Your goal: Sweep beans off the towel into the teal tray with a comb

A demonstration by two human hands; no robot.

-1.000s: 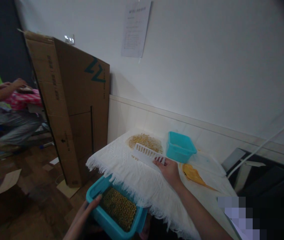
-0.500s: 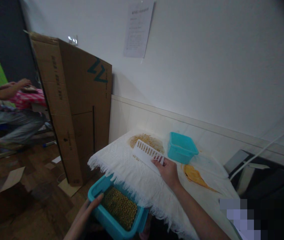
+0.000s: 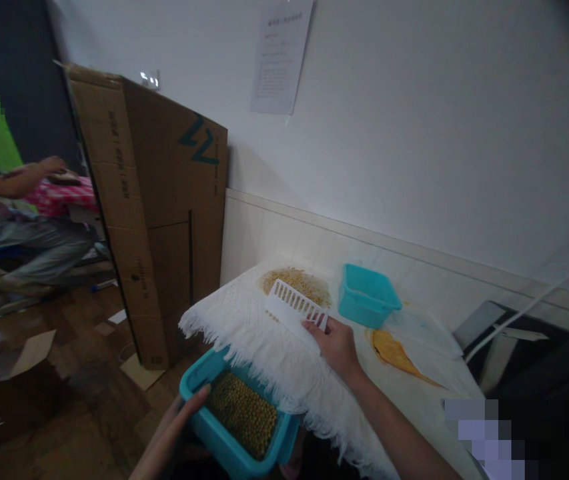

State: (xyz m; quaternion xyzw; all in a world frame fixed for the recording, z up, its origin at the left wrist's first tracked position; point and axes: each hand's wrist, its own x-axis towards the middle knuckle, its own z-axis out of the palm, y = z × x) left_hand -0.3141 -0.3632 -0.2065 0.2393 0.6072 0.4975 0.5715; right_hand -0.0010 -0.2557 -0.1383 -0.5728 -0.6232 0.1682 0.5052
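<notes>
My right hand is closed on one end of a white slotted plastic scraper, which rests on a white fringed cloth beside a pile of yellowish beans. My left hand grips the near rim of a teal tub full of greenish beans, held just below the cloth's fringed edge. A second, smaller teal tub stands on the table behind the scraper.
A tall cardboard box stands left of the table against the wall. An orange-yellow patch lies on the cloth at right. A dark surface with a white cable is at far right. Another person sits at far left.
The view has shifted slightly; my hands, the scraper and the tub of beans hold nearly the same positions.
</notes>
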